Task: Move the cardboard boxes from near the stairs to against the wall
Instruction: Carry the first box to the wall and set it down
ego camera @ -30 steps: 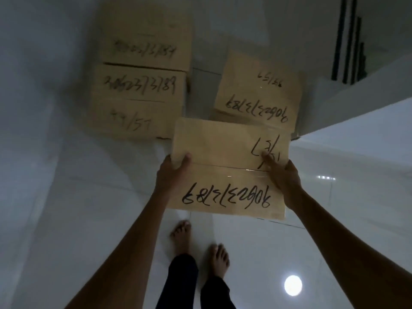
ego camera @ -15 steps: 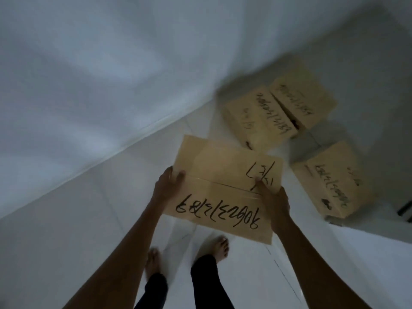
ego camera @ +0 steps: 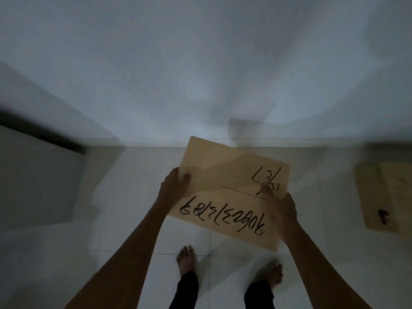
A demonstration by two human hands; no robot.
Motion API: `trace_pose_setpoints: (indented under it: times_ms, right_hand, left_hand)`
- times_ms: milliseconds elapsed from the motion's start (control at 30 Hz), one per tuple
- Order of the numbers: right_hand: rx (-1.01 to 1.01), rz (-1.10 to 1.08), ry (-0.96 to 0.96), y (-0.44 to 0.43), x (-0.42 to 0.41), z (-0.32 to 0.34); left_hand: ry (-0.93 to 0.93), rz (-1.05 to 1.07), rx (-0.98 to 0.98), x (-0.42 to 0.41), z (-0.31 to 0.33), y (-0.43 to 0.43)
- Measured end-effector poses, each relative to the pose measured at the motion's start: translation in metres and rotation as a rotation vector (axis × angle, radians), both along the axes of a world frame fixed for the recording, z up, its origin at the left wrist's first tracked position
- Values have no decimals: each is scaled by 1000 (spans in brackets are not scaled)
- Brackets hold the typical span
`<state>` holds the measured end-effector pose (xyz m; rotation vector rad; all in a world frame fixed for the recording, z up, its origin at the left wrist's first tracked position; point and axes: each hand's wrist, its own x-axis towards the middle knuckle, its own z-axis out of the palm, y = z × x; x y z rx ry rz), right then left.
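In the head view, the carrying step is judged to be in hand: a flat tan cardboard box with black handwritten numbers (ego camera: 231, 195) is held off the pale tiled floor (ego camera: 124, 197) at centre frame, short of the white wall (ego camera: 200, 74) filling the upper frame. The left hand (ego camera: 175, 189) is closed on its left edge, the right hand (ego camera: 281, 210) on its right edge, both arms outstretched. Next, the box would need lowering against the wall's base. A second tan cardboard box (ego camera: 383, 197) is seen blurred at right.

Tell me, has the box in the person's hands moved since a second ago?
Yes. The carried box has swung away from the floor boxes toward the wall; one box now sits far right.
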<state>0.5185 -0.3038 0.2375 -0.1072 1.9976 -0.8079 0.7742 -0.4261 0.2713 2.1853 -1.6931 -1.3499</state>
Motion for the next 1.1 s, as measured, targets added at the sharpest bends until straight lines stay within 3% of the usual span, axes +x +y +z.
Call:
trace_pose_setpoints:
  times_ms: [333, 667, 900, 1100]
  right_hand:
    - [-67, 408, -114, -102, 180, -73]
    - [-137, 675, -179, -201, 360, -145]
    - [-67, 616, -109, -260, 470, -250]
    - [-53, 601, -27, -309, 536, -302]
  left_hand:
    - [-32, 295, 32, 211, -22, -37]
    - [-100, 422, 95, 398, -135, -98]
    - [-105, 417, 109, 506, -238, -161]
    - [-129, 388, 32, 561, -306, -211]
